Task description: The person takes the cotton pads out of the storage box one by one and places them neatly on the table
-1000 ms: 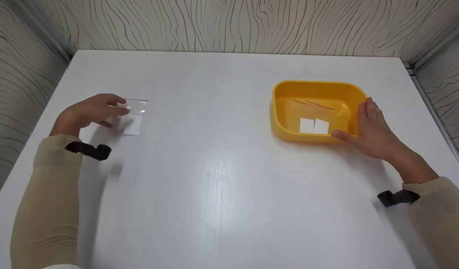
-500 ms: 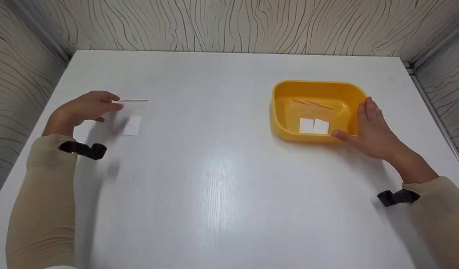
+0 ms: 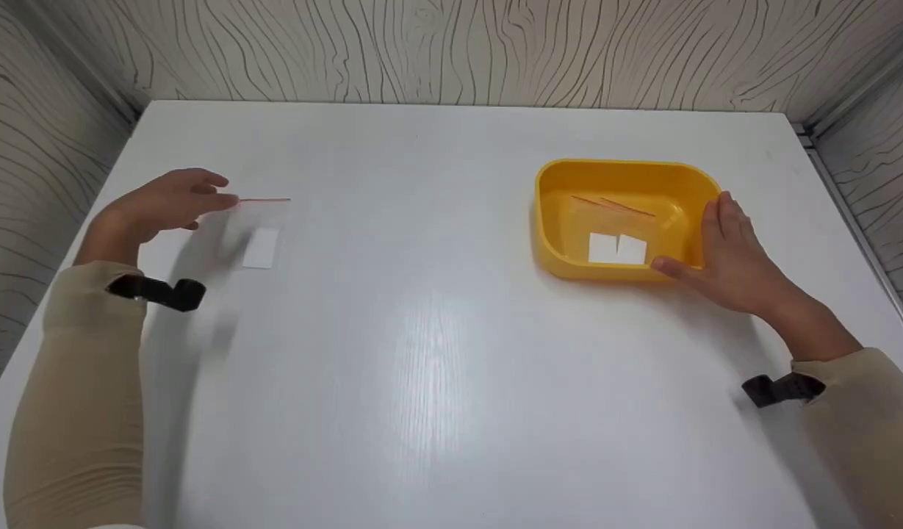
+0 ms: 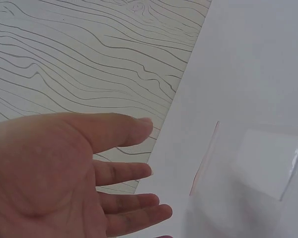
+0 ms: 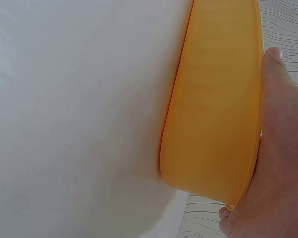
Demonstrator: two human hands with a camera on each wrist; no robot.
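Likely the step in hand is laying the clear bag (image 3: 263, 239) flat at ten o'clock; the next move probably calls for a fine pinch on the bags (image 3: 604, 248) inside the yellow bin (image 3: 598, 272) at two o'clock. The left hand (image 3: 164, 204) holds nothing, fingers loosely spread; the left wrist view shows it apart from the clear bag, where the head view seems to overlap them. The right hand (image 3: 736, 270), straight-fingered, braces the bin's four-o'clock corner.
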